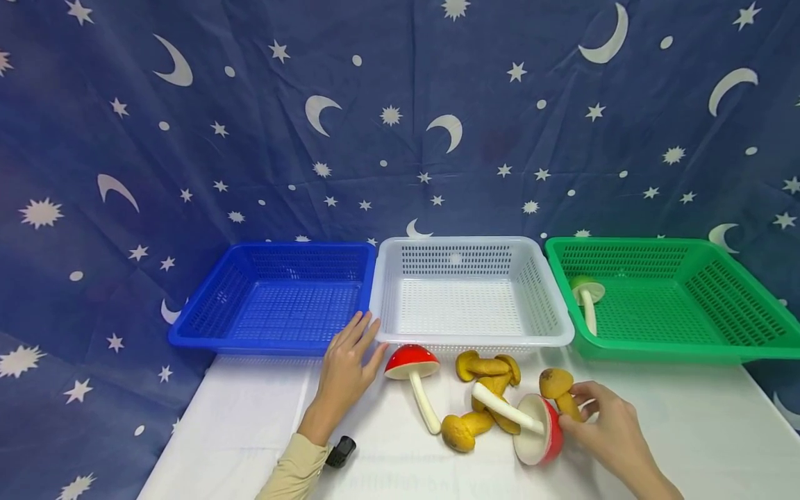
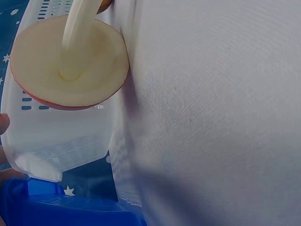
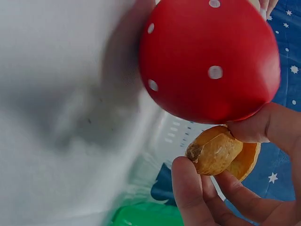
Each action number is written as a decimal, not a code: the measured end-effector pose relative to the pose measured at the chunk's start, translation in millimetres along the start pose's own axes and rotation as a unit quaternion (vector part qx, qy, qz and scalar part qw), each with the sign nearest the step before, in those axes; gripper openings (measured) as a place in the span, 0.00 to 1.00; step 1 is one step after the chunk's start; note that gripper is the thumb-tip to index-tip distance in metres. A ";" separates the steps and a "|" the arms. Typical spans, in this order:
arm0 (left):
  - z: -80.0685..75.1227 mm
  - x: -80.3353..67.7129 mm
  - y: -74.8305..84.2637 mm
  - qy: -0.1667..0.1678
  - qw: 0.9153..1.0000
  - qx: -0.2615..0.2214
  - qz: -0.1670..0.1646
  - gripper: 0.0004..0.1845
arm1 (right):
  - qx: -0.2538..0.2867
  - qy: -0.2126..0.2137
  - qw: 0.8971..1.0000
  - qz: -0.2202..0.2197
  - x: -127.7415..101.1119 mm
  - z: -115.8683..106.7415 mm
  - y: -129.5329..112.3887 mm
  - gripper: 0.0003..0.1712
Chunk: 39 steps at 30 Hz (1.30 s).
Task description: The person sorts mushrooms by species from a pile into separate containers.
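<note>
My right hand (image 1: pixel 609 427) pinches a yellow-brown toy mushroom (image 1: pixel 556 383) by its stem, thumb on one side and fingers on the other. Just left of it lies a red-capped mushroom (image 1: pixel 550 434) with white dots, close to the thumb in the right wrist view. My left hand (image 1: pixel 346 364) has its fingers extended at the corner between the blue basket (image 1: pixel 250 343) and the white basket (image 1: pixel 469 341); whether it touches them I cannot tell. Right of that hand is a second red-capped mushroom (image 1: pixel 412 361). Several yellow-brown mushrooms (image 1: pixel 459 432) lie in the middle.
The green basket (image 1: pixel 681 352) at the right holds a green-capped mushroom (image 1: pixel 589 292). All three baskets stand in a row along the back of the white-covered table (image 1: pixel 387 479). A dark blue cloth (image 1: pixel 375 139) with moons and stars hangs behind them.
</note>
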<state>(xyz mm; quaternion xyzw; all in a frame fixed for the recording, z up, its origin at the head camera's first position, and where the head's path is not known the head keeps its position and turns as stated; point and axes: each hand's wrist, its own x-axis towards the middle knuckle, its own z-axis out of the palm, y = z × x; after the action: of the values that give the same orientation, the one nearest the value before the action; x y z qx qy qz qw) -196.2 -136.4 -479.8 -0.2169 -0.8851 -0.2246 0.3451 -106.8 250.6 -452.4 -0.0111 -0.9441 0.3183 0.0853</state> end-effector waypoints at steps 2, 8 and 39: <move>-0.6 0.3 0.1 0.001 1.000 -0.001 0.000 0.23 | 0.001 0.014 1.000 -0.013 2.8 -2.4 -0.8 0.22; -2.5 0.4 -0.1 0.004 1.000 0.000 -0.003 0.22 | 0.000 0.046 0.998 -0.053 14.2 -11.2 -2.1 0.22; -0.7 0.3 0.2 -0.002 1.000 -0.001 0.000 0.22 | -0.045 -0.078 0.988 -0.122 128.9 -53.7 -53.6 0.19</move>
<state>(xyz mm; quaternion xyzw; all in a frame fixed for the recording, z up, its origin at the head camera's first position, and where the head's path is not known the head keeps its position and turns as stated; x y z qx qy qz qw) -196.0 -136.5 -479.0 -0.2174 -0.8855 -0.2253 0.3433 -222.9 249.7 -358.3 0.1254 -0.9555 0.2625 0.0488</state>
